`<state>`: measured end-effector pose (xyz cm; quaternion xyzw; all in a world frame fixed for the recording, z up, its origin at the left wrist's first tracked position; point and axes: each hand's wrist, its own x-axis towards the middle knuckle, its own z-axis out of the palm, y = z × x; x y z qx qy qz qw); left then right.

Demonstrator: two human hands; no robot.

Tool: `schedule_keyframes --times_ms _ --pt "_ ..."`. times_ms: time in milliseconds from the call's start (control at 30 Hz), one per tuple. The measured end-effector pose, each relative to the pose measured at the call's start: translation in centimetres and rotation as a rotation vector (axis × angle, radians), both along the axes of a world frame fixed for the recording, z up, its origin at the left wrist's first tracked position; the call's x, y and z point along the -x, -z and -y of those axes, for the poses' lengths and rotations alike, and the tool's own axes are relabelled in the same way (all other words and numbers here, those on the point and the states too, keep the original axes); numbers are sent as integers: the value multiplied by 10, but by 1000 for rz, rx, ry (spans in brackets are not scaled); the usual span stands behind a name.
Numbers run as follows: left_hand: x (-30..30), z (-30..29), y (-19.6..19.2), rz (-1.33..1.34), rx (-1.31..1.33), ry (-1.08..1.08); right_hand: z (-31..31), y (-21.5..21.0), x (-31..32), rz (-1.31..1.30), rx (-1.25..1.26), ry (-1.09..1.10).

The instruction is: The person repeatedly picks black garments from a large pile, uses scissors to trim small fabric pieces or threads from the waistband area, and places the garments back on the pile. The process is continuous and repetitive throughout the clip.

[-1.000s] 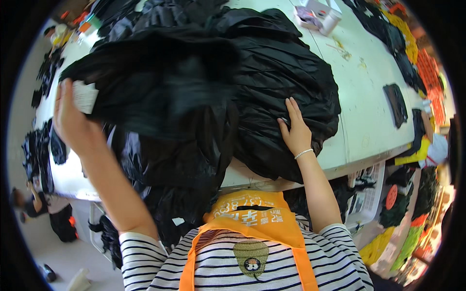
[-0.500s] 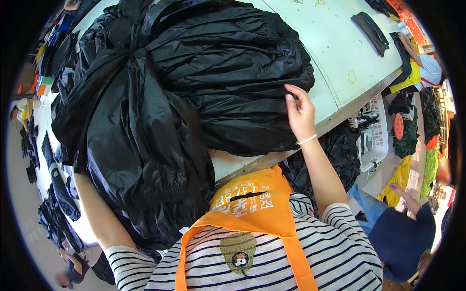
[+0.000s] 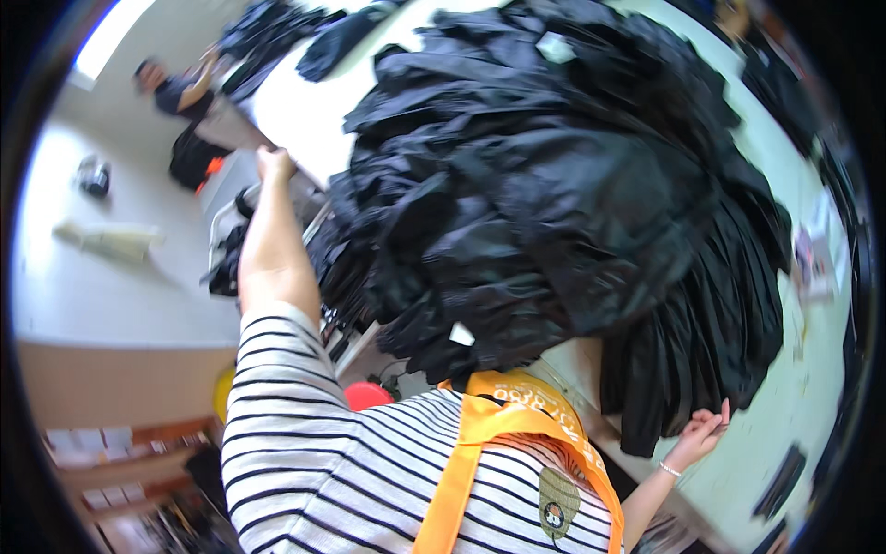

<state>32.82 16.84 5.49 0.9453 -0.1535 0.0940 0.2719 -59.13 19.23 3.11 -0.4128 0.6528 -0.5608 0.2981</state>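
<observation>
A big heap of black garments [image 3: 544, 212] in thin, shiny fabric fills the table in front of me. Two small white tags show on it. At its right side a gathered, pleated bundle of the same fabric [image 3: 711, 342] hangs over the near edge. My right hand [image 3: 699, 441], with a beaded bracelet at the wrist, is beside the bundle's lower edge, fingers stretched out and apart. To the left, my left arm reaches forward, and my left hand [image 3: 274, 164] is close to the table's left edge, away from the heap. Its fingers are small and blurred.
The white table [image 3: 305, 120] extends past the heap, with dark garments [image 3: 346, 42] at the far left. A folded black piece [image 3: 780, 480] lies at the right. Beyond the left edge stands a person [image 3: 185, 92]. A red round seat-like thing [image 3: 369, 395] is low beside me.
My view has swung left, so the heap now appears further right. My left hand has come away from the black fabric and stretches left. My right hand stays beside the bundle's edge.
</observation>
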Motion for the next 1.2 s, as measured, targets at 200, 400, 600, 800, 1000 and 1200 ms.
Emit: schedule_keyframes --times_ms 200,400,600,800,1000,1200 --pt "-15 -175 101 -587 -790 138 66 -28 -52 -253 109 -375" --pt "35 -117 50 -366 -648 211 62 -43 -78 -383 87 -482" --pt "6 -105 115 -607 -713 161 44 -43 -74 -524 39 -510" --pt "18 -109 115 -513 -681 206 42 -50 -79 -542 50 -527" --pt "25 -124 103 -432 -653 216 38 -44 -97 -546 29 -587" --pt "29 -122 105 -403 -638 226 36 -46 -96 -578 17 -588"
